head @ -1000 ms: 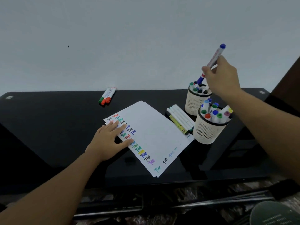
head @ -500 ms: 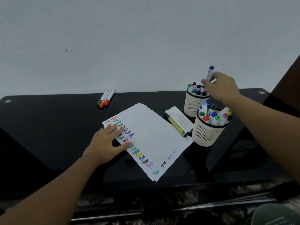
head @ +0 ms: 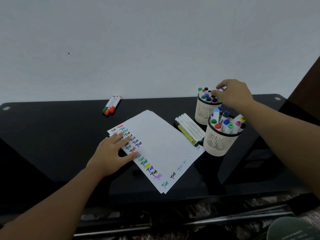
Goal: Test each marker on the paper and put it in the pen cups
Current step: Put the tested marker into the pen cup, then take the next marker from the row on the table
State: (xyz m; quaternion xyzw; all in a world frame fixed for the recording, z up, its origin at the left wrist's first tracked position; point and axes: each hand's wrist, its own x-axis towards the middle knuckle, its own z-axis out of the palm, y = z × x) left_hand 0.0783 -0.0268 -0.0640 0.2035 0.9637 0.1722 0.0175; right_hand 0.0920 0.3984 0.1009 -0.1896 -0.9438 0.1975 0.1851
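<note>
A stack of white paper point(head: 161, 144) with many coloured test words lies on the black table point(head: 52, 135). My left hand point(head: 112, 153) rests flat on the paper's left edge, fingers straight. My right hand point(head: 233, 94) hovers over the far pen cup point(head: 203, 111), fingers curled round a blue-capped marker point(head: 223, 88) that stands low in the cup and is mostly hidden. The near pen cup point(head: 218, 144) holds several markers with coloured caps.
Three markers point(head: 110, 105), green, orange and red, lie by the wall at the back left. Several white markers and a yellow one point(head: 188, 129) lie between the paper and the cups. The table's front edge runs below the paper.
My right hand has come down from well above the far cup to its rim, lowering the blue-capped marker into it. My left hand stays on the paper.
</note>
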